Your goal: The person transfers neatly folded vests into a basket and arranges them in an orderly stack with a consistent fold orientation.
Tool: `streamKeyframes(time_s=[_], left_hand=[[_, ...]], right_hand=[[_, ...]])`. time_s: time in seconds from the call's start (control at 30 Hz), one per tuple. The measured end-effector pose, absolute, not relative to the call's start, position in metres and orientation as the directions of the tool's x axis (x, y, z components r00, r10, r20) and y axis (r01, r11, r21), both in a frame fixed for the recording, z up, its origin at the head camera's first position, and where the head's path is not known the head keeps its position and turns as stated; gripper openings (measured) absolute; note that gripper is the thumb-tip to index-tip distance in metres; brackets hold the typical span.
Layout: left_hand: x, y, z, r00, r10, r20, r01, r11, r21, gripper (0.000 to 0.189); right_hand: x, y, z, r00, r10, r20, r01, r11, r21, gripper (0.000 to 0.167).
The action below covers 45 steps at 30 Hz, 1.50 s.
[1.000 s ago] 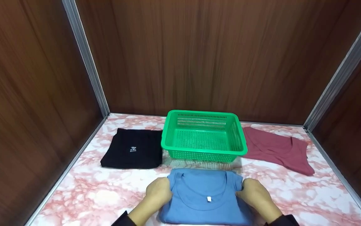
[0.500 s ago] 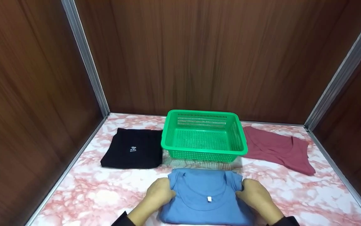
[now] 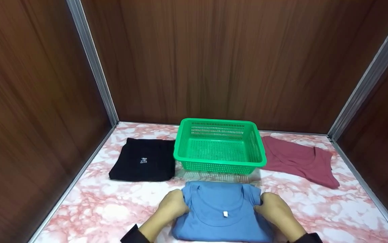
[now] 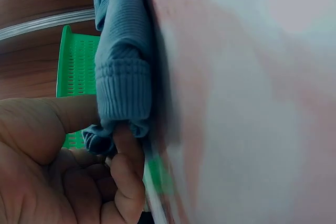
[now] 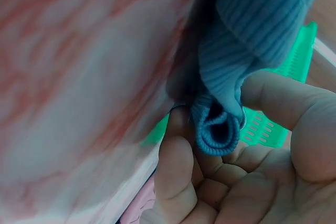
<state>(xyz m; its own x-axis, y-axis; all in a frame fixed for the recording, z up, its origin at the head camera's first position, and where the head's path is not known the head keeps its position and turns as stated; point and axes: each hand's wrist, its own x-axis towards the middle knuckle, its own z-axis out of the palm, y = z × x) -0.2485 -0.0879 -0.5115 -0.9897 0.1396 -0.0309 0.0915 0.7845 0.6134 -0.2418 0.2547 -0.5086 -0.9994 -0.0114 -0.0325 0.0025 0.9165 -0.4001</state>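
At bottom centre, the left hand (image 3: 173, 204) and right hand (image 3: 274, 206) pinch the ribbed edges of a folded blue shirt (image 3: 218, 219), marbled table (image 3: 112, 213) stretching out either side, a perforated green basket (image 3: 219, 161) just above.

Seemingly a work booth (image 3: 214, 60): brown wood-look walls (image 3: 38, 101) joined by metal strips (image 3: 93, 60) enclose a pink-and-white marbled bench (image 3: 112, 212) on three sides.
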Motion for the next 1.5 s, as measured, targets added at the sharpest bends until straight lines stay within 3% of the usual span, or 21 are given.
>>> streamKeyframes(time_s=[0.27,0.43,0.67,0.9,1.2,1.5], left_hand=[[-0.247,-0.085,-0.514,-0.989,0.127,-0.07,0.051,0.758,0.651,0.029],[-0.243,-0.085,-0.512,-0.988,0.145,-0.054,0.071,0.739,0.67,0.021],[-0.245,-0.086,-0.508,-0.981,0.19,-0.025,0.115,0.687,0.718,0.037],[-0.247,-0.089,-0.509,-0.978,0.189,-0.092,0.044,0.612,0.79,0.035],[-0.247,-0.094,-0.512,-0.977,0.165,-0.137,-0.04,0.489,0.872,0.046],[-0.248,-0.098,-0.513,-0.964,0.187,-0.188,-0.075,0.489,0.869,0.021]], right_hand=[[-0.243,0.255,-0.509,-1.0,-0.005,-0.026,0.006,0.914,-0.406,0.024],[-0.242,0.255,-0.509,-1.0,-0.011,-0.02,-0.002,0.913,-0.408,0.025],[-0.241,0.257,-0.508,-1.0,-0.016,0.003,-0.015,0.905,-0.425,0.024],[-0.242,0.257,-0.509,-1.0,-0.024,0.009,-0.025,0.895,-0.446,0.025],[-0.242,0.257,-0.509,-0.999,-0.029,0.027,-0.039,0.864,-0.503,0.034],[-0.242,0.259,-0.511,-1.0,-0.021,-0.014,-0.008,0.808,-0.589,0.049]])
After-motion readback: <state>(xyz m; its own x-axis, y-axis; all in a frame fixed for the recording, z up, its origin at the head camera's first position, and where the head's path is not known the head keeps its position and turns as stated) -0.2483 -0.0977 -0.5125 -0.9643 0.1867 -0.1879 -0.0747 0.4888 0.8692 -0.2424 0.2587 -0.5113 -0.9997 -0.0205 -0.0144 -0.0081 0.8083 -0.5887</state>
